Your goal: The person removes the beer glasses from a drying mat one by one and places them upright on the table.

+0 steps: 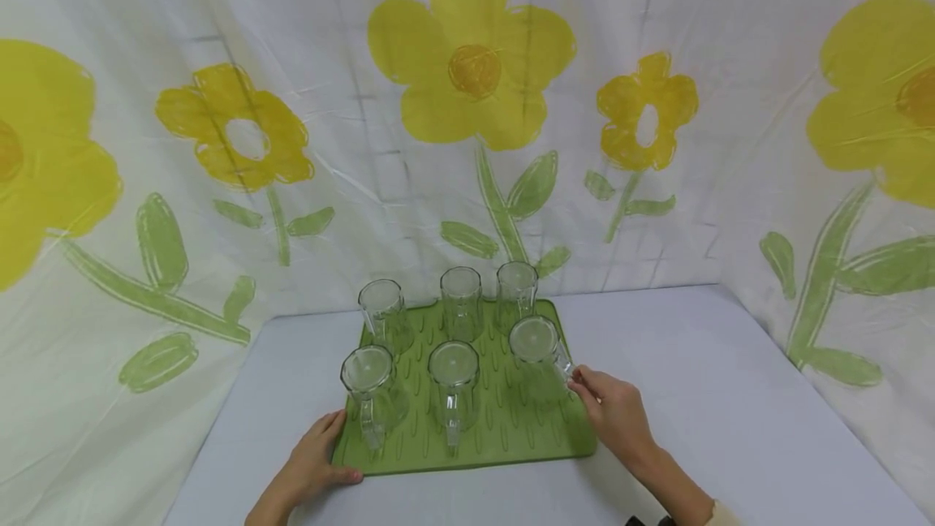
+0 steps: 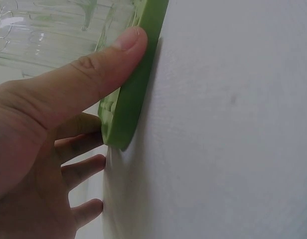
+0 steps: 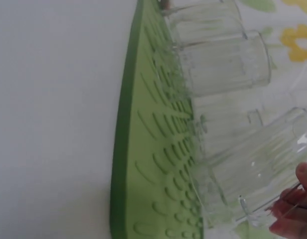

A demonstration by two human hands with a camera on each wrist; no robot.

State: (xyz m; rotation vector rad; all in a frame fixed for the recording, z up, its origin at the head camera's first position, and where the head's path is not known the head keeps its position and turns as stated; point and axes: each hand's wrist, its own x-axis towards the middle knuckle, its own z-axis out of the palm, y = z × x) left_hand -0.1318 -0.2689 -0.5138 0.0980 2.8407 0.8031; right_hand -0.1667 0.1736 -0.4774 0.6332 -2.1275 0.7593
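Five clear glass mugs (image 1: 454, 368) stand on the green mat (image 1: 504, 441) in the head view, 3 along its back edge & 2 nearer the front, w/ the R hand (image 1: 617, 412) pinching a sixth mug (image 1: 533, 341) by its handle nr the R edge. L wrist view: L hand (image 2: 36, 134) is at the mat's front L corner, thumb against the front edge, other fingers loose & spread. R wrist cam: sixth mug tilts, fingers at its handle; can't tell if it touches the mat.

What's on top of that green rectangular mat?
On the green rectangular mat stand five clear glass mugs; the right hand holds a sixth, tilted. The left hand hides part of one corner.
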